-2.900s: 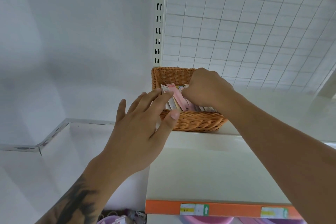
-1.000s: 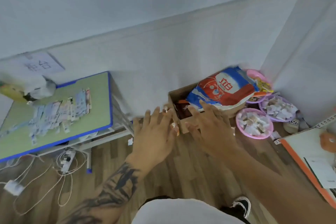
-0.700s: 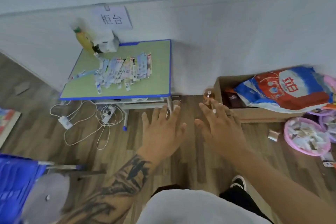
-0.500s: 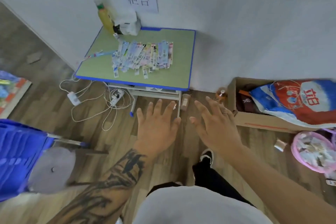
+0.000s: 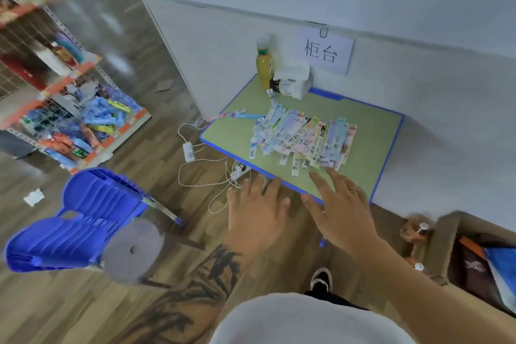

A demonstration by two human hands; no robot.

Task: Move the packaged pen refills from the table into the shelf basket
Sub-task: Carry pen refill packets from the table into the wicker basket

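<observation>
Left hand (image 5: 258,215) flat, fingers spread, empty, short of table (image 5: 374,131) near edge. Right hand (image 5: 339,207) likewise, fingertips over edge. Beyond them, pen refills (image 5: 304,138) fanned mid-table, long axes running near-to-far.

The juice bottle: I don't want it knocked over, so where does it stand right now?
The juice bottle stands upright at the green table's far-left corner by the wall, beside the tissue pack.

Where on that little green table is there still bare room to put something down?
On the green table, bare patches lie right of the packaged pen refills, toward the blue edge, and along the wall side behind them. The far-left corner is crowded by a bottle and tissue pack.
</observation>
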